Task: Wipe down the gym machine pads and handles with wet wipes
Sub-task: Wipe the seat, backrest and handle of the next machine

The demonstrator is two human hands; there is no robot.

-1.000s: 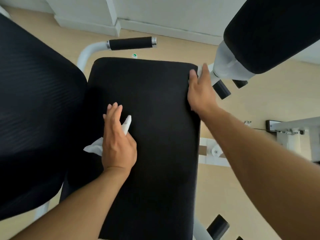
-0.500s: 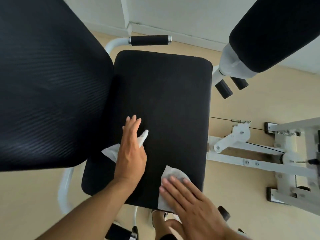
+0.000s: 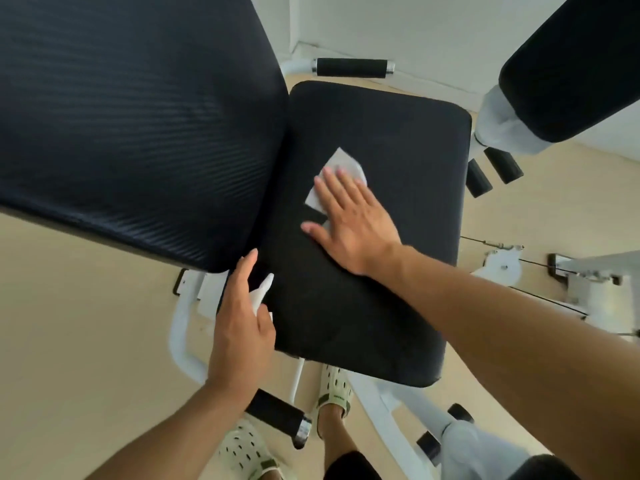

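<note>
Wipe, thin white damp sheet [image 3: 341,168], lies under the right hand's [image 3: 353,221] flat, spread fingers on the black padded seat [image 3: 398,271]. Limp, light, bunches easily: press, don't pinch. Left hand [image 3: 242,327] holds second white wipe [image 3: 260,295], fingers extended, at seat edge.

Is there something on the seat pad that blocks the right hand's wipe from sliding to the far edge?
Nothing visible does. The right hand presses a wet wipe flat on the seat pad, and the black surface from the wipe to the far edge is bare. The left hand holds a second wipe at the near left edge, out of that path.
</note>
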